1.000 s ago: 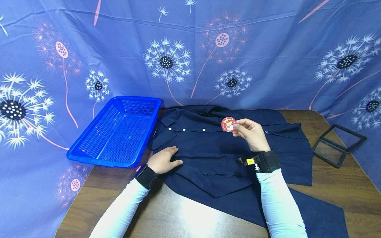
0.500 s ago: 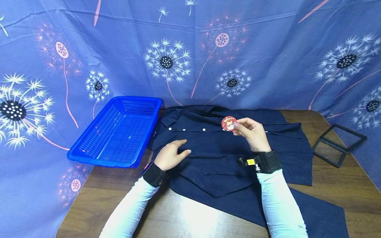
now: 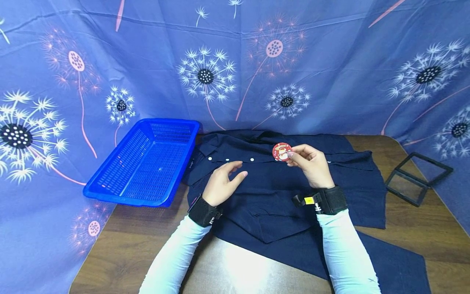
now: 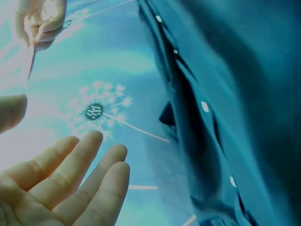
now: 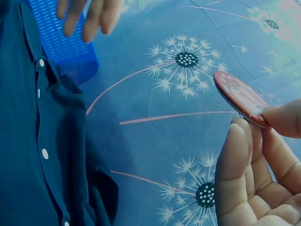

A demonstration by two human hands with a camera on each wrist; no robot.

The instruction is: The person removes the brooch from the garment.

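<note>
A round red badge (image 3: pixel 281 152) with a printed picture is pinched by its right edge between the thumb and fingers of my right hand (image 3: pixel 310 165). In the right wrist view the badge (image 5: pixel 241 98) appears almost edge-on, thin and flat. My left hand (image 3: pixel 222 183) hovers above the shirt with its fingers extended and holds nothing; the left wrist view shows its spread fingers (image 4: pixel 66 183). Under both hands a dark navy shirt (image 3: pixel 257 179) with white buttons lies spread out, its collar to the left.
A blue plastic basket (image 3: pixel 141 200) stands at the left of the wooden table (image 3: pixel 121 237). On the right edge lies an unfolded black square frame (image 3: pixel 407 198) with clear panels. A blue dandelion-print cloth (image 3: pixel 238 61) hangs behind the table.
My left hand has lifted from near the collar and moved right and away from me, closer to the badge. My right hand stays almost still, with the badge turned slightly.
</note>
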